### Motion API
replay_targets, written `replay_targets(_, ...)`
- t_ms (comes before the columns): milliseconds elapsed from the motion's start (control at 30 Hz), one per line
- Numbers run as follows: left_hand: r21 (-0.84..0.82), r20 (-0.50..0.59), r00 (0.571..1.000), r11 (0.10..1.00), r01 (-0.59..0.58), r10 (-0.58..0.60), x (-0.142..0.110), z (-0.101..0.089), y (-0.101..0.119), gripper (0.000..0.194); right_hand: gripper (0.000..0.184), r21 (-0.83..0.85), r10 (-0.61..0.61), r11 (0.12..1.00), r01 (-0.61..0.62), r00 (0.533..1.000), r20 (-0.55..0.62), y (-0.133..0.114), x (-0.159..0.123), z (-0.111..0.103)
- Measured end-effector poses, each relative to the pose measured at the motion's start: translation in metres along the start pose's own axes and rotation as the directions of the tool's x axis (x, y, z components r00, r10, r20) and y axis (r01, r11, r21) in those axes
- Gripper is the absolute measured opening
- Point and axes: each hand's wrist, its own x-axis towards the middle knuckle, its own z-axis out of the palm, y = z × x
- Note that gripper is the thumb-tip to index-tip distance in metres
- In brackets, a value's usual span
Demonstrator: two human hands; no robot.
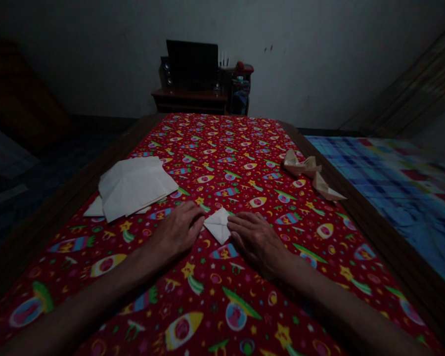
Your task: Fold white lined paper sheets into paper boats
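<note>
A small square of folded white paper lies between my hands on the red patterned cloth, one corner pointing towards me. Creases cross its top face. My left hand is closed, its curled fingers and thumb at the paper's left corner. From the other side, my right hand has its fingers together over the right corner, gripping the edge. Both thumbs' exact contact is partly hidden. Left of my left hand is a fanned stack of white paper sheets. Several folded paper figures rest near the cloth's right edge.
The red cloth with rockets and stars covers a long table with dark wooden edges. Beyond its far end are a black monitor and a small desk. A blue checked sheet spreads out at the right. The room is dim.
</note>
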Motion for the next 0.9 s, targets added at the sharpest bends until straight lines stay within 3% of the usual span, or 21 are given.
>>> replay_targets(200, -0.035, 0.162, 0.978, 0.989, 0.142, -0.135, 0.02, 0.003, 0.011, 0.028, 0.025, 0.069, 0.007, 0.998, -0.003, 0.999, -0.053, 0.007, 0.0, 0.007)
replay_targets(333, -0.189, 0.275, 0.935, 0.941, 0.282, -0.225, 0.029, -0.006, 0.02, 0.027, 0.035, 0.177, 0.141, 0.975, -0.131, 0.989, -0.043, 0.006, 0.007, 0.005)
replay_targets(433, -0.247, 0.219, 0.959, 0.941, 0.234, -0.181, 0.032, -0.013, 0.029, 0.032, 0.046, 0.298, 0.299, 0.909, -0.291, 0.954, 0.02, -0.001, 0.018, -0.001)
replay_targets(600, -0.423, 0.095, 0.995, 0.905, 0.052, -0.013, 0.027, -0.014, 0.039, 0.036, 0.035, 0.493, 0.411, 0.793, -0.358, 0.912, 0.003, -0.009, 0.029, -0.001)
replay_targets(700, -0.437, -0.028, 0.999, 0.9, 0.003, -0.017, 0.025, -0.008, 0.039, 0.027, 0.036, 0.676, 0.562, 0.61, -0.413, 0.827, -0.003, -0.006, 0.03, 0.002)
replay_targets(800, -0.458, -0.135, 0.976, 0.884, 0.093, -0.172, 0.025, 0.002, 0.034, 0.026, 0.032, 0.871, 0.675, 0.291, -0.396, 0.73, 0.106, 0.0, 0.03, 0.005)
replay_targets(833, -0.52, -0.11, 0.966, 0.842, 0.143, -0.232, 0.025, 0.006, 0.031, 0.033, 0.03, 0.905, 0.688, 0.196, -0.377, 0.711, 0.147, 0.001, 0.031, 0.006)
replay_targets(900, -0.685, 0.044, 0.958, 0.69, 0.235, -0.283, 0.026, 0.012, 0.025, 0.04, 0.03, 0.928, 0.677, 0.082, -0.364, 0.703, 0.216, 0.003, 0.032, 0.01)
